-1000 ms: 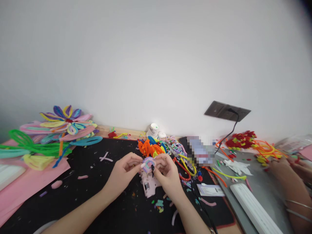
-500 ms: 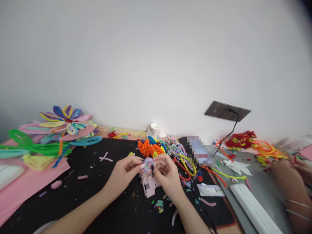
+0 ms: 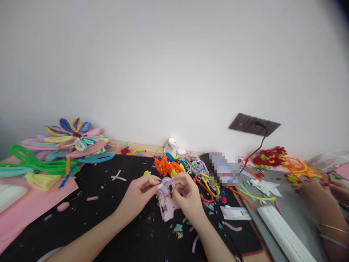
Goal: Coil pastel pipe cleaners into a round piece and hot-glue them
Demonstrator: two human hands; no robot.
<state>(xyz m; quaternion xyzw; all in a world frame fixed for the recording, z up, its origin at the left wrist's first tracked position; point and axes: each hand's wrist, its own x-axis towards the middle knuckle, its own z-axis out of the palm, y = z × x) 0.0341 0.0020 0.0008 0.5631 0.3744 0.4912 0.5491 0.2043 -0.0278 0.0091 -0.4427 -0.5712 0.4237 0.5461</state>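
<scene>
Between your fingertips, the small pastel pipe-cleaner disc [image 3: 165, 185] already shows rings of lilac, pink and aqua, so its round form looks largely made; whether its ends are fixed, you cannot tell from here. Well to the left of your grip, a large multicoloured flower [image 3: 77, 135] already has its petals spread around a red centre. Just beyond your fingers, the orange looped pipe cleaners [image 3: 167, 166] lie loose, apart from the disc, and cut scraps [image 3: 178, 228] are scattered nearer you.

Your left hand [image 3: 144, 188] has thumb and forefinger nearly closed, pinching the disc's left edge. Your right hand [image 3: 185, 193] is curled at the opposite edge with only a narrow gap between thumb and fingers, apparently steadying the disc; the exact contact is partly hidden. A small black part [image 3: 171, 189] sits beside your right thumb, too small to identify. Directly below the disc, what looks like a pale pink glue gun [image 3: 167, 211] is over the black mat [image 3: 109, 203].
</scene>
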